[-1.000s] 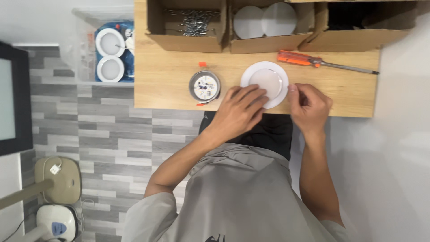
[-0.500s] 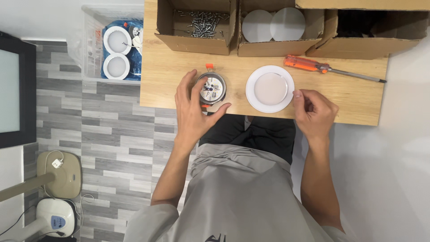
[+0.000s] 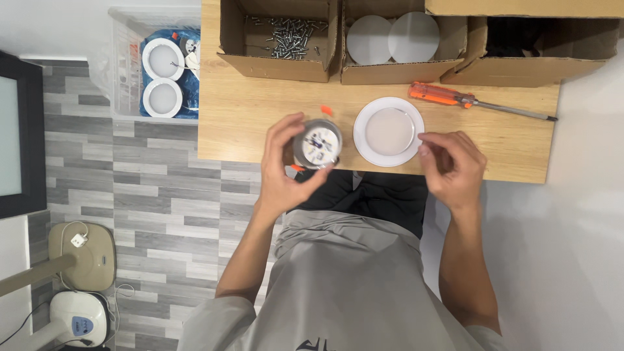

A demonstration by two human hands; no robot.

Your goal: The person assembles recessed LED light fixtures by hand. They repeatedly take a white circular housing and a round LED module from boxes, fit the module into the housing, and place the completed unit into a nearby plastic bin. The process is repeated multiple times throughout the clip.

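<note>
Hands differ: left hand [image 3: 286, 170] grasps round metal housing [image 3: 318, 143]; right hand [image 3: 454, 164], curled loosely, rests beside white disc [image 3: 389, 131].

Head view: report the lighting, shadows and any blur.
Head view: even, soft light; the table shows faint shadows under the cardboard boxes. Sharp overall: the left hand around the round metal housing, the right hand and the orange screwdriver show no blur.

Left hand [image 3: 283, 166] around round metal housing [image 3: 317, 143]

Single head-worn camera, looking straight down from above, moderately close, worktop [image 3: 260, 123] across the top, wearer's torso and forearms below, tiled floor [image 3: 117, 195] at left.
</note>
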